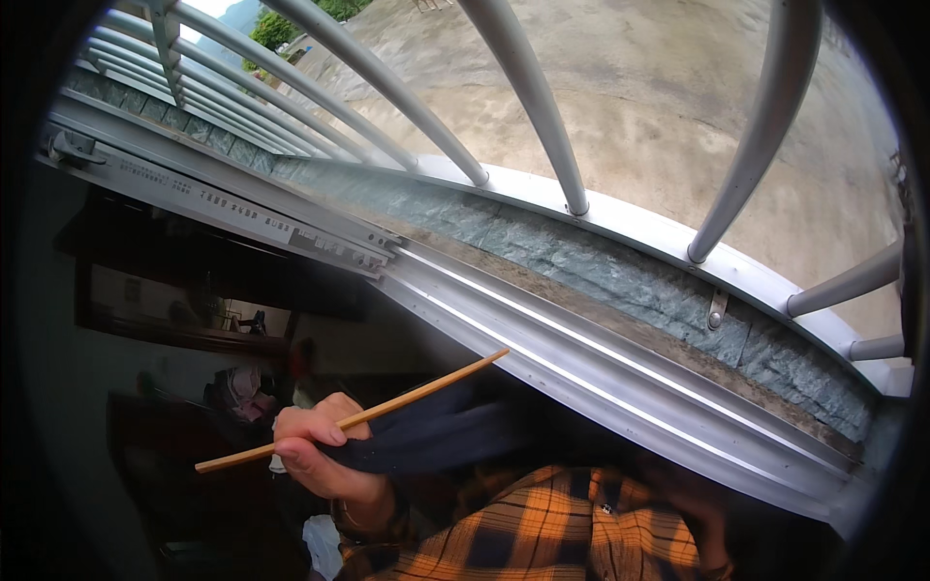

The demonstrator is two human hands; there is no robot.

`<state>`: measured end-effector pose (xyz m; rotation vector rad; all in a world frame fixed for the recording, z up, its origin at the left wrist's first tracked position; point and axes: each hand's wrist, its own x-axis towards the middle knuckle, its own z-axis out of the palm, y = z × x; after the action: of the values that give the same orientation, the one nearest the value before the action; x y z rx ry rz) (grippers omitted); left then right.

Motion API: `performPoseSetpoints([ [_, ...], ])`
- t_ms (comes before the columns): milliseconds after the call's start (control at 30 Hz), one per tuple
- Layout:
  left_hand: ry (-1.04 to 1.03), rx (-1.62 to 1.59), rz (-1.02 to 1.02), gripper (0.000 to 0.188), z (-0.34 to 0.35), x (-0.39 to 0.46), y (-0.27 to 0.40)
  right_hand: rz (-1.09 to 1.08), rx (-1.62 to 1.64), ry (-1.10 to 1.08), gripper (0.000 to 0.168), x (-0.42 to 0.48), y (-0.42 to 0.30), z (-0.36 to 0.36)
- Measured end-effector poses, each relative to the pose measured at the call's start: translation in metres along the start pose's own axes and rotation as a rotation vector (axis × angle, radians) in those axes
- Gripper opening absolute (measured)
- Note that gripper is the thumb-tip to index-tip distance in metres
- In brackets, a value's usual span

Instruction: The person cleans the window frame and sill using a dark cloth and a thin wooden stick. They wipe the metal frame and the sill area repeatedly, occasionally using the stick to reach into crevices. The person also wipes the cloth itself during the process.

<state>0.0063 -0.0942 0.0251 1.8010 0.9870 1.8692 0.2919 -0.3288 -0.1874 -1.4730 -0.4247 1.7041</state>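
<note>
My left hand [320, 443] pinches a slim wooden stick [425, 392], like a chopstick, between thumb and fingers. The stick slants up to the right, and its far tip appears over the inner edge of the aluminium sliding-window track [581, 385]; contact cannot be told. Dark cloth [443, 432] spreads right from behind my fingers; whether they grip it too is unclear. In deep shadow at the lower right, beside the orange-and-black plaid shirt [523, 523], is what seems to be part of my right hand or wrist [705, 519]; its fingers cannot be made out.
Silver metal bars [523, 94] rise from a white rail [625, 225] outside the window. Between rail and track runs a grey-green stone ledge [538, 232]. A sliding window sash [240, 210], bearing writing, stands at the left. Concrete ground [639, 109] lies beyond the bars.
</note>
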Motion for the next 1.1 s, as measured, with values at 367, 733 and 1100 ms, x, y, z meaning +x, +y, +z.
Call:
performPoseSetpoints([
  [367, -0.249, 0.123, -0.086, 0.038, -0.011, 0.010, 0.002, 0.019, -0.526, -0.138, 0.027, -0.004, -0.098, 0.031],
  [733, 0.145, -0.007, 0.040, 0.031, -0.030, -0.054, 0.025, -0.132, -0.534, -0.284, 0.023, 0.020, -0.099, 0.034],
  [1100, 0.177, -0.281, -0.154, 0.031, -0.044, -0.096, -0.001, -0.207, -0.709, -0.445, 0.027, 0.054, -0.130, 0.105],
])
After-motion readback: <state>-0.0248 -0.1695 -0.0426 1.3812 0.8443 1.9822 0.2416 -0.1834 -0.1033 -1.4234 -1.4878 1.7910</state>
